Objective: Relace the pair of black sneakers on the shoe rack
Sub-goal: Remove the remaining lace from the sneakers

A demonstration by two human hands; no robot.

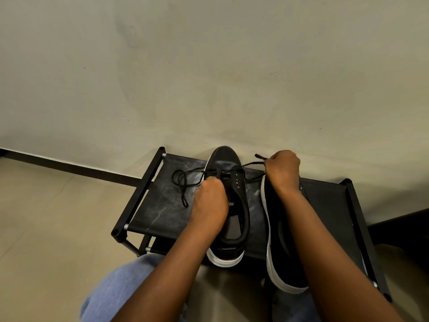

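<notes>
Two black sneakers with white soles lie on the black shoe rack (162,205). The left sneaker (234,205) points toward the wall, its black lace (183,182) threaded through the front eyelets. My left hand (210,203) rests on this shoe's tongue area with fingers curled at the lace by the eyelets. My right hand (282,169) pinches the other lace end, pulled taut to the right above the rack. The right sneaker (278,242) lies under my right forearm, mostly hidden.
The rack stands against a plain beige wall (209,66) with a dark skirting strip (69,168). Tiled floor (46,228) spreads to the left. My knees in blue jeans (120,289) are at the bottom, close to the rack's front edge.
</notes>
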